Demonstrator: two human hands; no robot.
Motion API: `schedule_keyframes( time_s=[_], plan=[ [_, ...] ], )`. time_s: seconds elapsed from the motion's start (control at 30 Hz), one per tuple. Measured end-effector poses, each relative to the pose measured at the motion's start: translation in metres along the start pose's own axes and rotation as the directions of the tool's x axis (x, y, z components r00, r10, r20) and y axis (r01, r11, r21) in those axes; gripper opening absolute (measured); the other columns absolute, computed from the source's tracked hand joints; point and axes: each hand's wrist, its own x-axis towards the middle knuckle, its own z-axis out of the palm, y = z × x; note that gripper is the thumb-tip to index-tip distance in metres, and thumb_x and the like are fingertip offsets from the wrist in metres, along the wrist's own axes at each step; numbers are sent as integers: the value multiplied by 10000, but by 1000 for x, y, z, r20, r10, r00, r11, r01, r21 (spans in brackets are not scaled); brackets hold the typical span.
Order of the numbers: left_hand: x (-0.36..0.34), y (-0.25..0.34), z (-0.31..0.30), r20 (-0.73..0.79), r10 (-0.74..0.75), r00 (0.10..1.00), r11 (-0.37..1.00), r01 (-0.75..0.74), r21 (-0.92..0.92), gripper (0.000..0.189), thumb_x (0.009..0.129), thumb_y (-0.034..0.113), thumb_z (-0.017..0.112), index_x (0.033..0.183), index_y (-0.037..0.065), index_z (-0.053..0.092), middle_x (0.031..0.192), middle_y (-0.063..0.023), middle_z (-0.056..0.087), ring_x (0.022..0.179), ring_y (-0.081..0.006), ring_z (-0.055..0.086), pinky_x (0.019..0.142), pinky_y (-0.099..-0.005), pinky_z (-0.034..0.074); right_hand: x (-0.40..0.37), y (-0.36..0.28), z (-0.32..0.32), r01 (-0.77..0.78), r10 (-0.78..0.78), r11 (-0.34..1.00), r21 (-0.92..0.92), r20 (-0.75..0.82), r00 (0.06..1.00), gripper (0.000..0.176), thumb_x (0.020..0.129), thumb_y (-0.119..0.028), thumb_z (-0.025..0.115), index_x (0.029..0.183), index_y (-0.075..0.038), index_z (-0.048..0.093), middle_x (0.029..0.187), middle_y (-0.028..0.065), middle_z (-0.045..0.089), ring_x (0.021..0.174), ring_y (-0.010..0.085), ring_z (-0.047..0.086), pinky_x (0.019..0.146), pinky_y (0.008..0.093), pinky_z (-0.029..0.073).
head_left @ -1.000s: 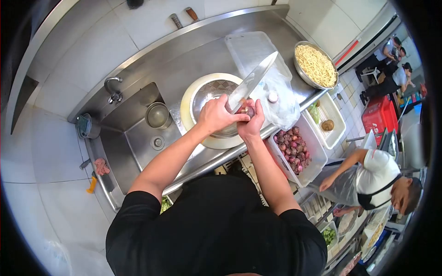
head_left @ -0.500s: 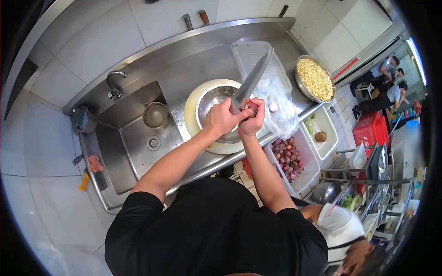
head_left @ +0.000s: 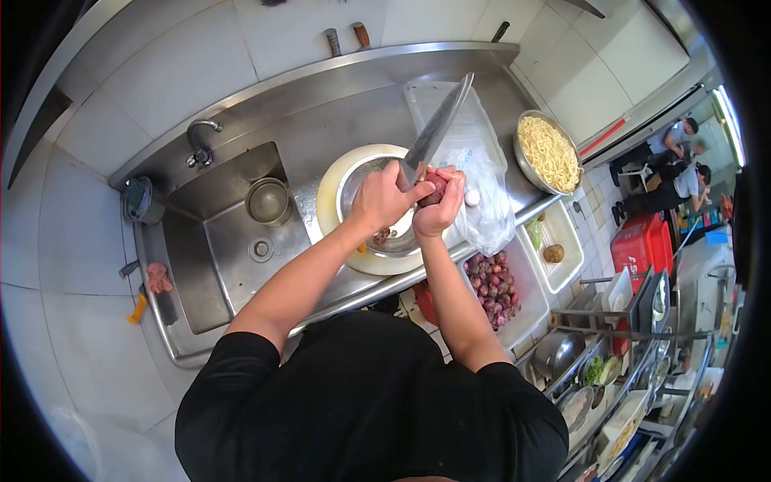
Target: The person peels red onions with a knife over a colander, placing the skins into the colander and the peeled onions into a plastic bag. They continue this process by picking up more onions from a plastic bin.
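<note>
My left hand [head_left: 379, 197] is closed round the handle of a large kitchen knife [head_left: 440, 122]. Its broad blade points up and away to the right. In my right hand [head_left: 443, 215] the fingers cup a red onion [head_left: 434, 191], which the knife's heel end and my left thumb meet. Both hands are over a metal colander [head_left: 392, 244] with a few scraps in it. Under the colander lies a round pale board [head_left: 328, 189]. A clear plastic bag [head_left: 486, 221], with a small white bulb [head_left: 472, 197] on it, lies right of my hands.
A white crate of red onions [head_left: 494, 293] stands below the counter edge, beside a white tray [head_left: 574, 255]. A bowl of noodles [head_left: 549, 153] is at the right end. On the left is a sink [head_left: 213, 273] holding a metal pot [head_left: 269, 201]. Several people are far right.
The onion in my right hand shows more of its side now. Scraps in the colander have come into view. The co-worker in white at lower right has gone from view.
</note>
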Motion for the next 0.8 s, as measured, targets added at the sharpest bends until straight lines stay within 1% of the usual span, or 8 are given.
schedule_keyframes(
  time_s=[0.27,0.4,0.5,0.6,0.63,0.73,0.77,0.8],
  plan=[
    [-4,-1,10,-37,-13,999,985,6,-175,710,841,698,656,744,1,563,629,-156,625,614,-314,646,584,-413,490,9,-1,8,2,-8,990,139,45,999,265,989,-239,378,958,-16,518,910,142,538,778,228,559,718,347,484],
    [-3,-3,-1,-35,63,997,995,-65,-78,674,895,648,623,757,-9,567,631,-159,625,609,-308,639,578,-405,480,11,-16,7,104,-75,971,-213,144,987,261,979,-160,402,865,18,556,895,114,543,845,200,502,807,323,426],
    [-1,-12,0,-19,77,997,985,-79,-154,652,935,620,587,775,-12,573,627,-155,608,603,-283,640,570,-402,471,16,-4,-8,-238,299,940,-244,254,920,282,983,-152,413,863,36,585,867,97,539,796,201,499,759,308,426],
    [-5,-16,15,-4,-49,999,954,46,-296,632,934,598,604,796,-19,591,681,-189,641,649,-293,663,602,-391,491,7,3,2,-150,186,966,-212,160,969,277,1001,-141,395,821,-3,554,872,65,560,786,181,505,740,311,425],
    [-8,-16,21,8,-103,995,935,100,-340,625,927,591,620,803,-22,598,709,-207,662,673,-304,674,620,-386,502,2,-6,9,142,-72,874,-464,166,984,262,1008,-152,383,855,-10,540,921,81,576,806,168,502,761,307,442],
    [-16,-14,38,-12,-221,975,816,178,-550,627,944,598,598,802,-13,596,723,-161,667,697,-238,667,641,-353,496,-9,11,10,-18,18,1000,19,7,1000,239,1029,-179,393,968,-3,543,976,94,588,853,170,535,793,310,462],
    [-21,-9,26,161,-309,937,741,343,-578,627,935,614,611,816,-2,615,728,-100,656,695,-170,636,647,-330,492,-12,22,5,-37,36,998,45,26,999,245,1039,-204,402,1104,-6,531,1026,106,595,909,173,561,824,309,468],
    [-19,-14,22,156,-317,936,757,349,-553,621,928,614,624,817,3,618,728,-89,651,696,-157,626,650,-325,493,-11,16,4,-139,140,990,-25,59,988,247,1041,-211,406,1123,-13,528,1043,105,598,931,172,567,834,309,468]
  ],
)
